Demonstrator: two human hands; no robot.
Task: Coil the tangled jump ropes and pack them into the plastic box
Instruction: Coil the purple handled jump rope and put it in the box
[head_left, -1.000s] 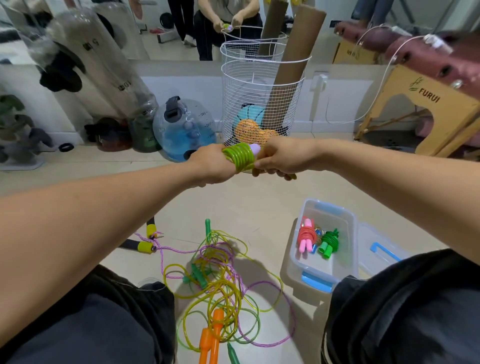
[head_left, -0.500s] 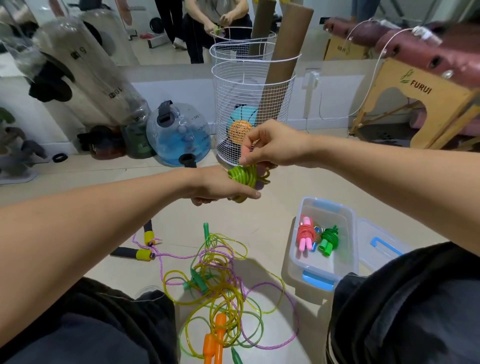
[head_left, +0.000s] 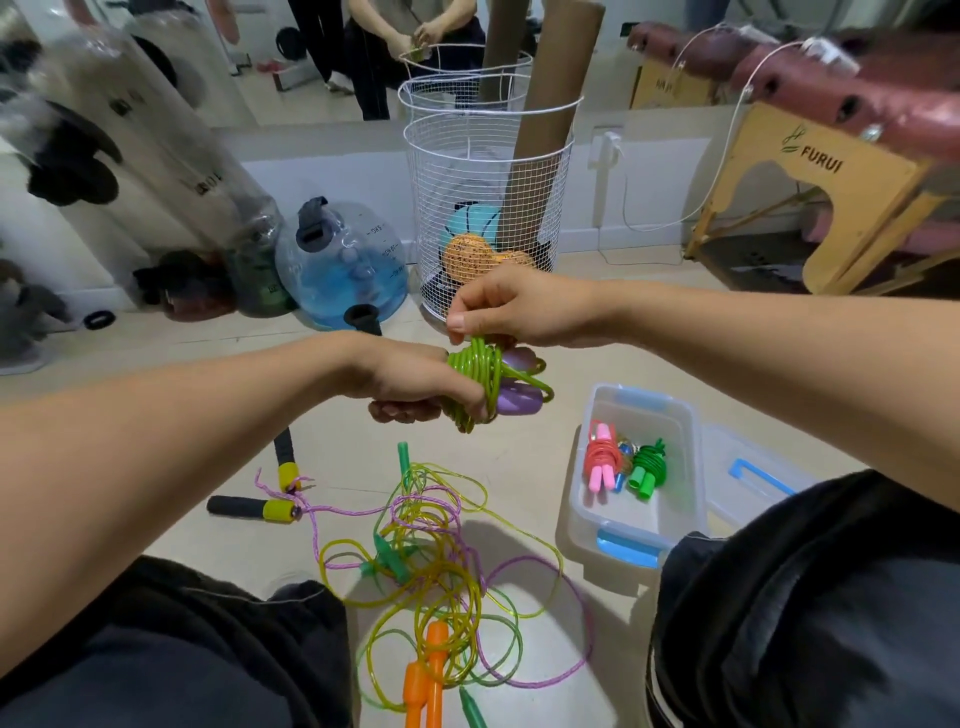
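The left hand (head_left: 415, 382) grips the green jump rope (head_left: 475, 382), coiled around its purple handles (head_left: 514, 400), above the floor beside the plastic box (head_left: 636, 540). The right hand (head_left: 511, 312) pinches a loop on top. I think the last end should be tucked tight, so the coil does not open.

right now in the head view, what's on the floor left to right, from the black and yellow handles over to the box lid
black and yellow handles → tangled ropes → plastic box, which holds a pink coil and then a green coil → box lid
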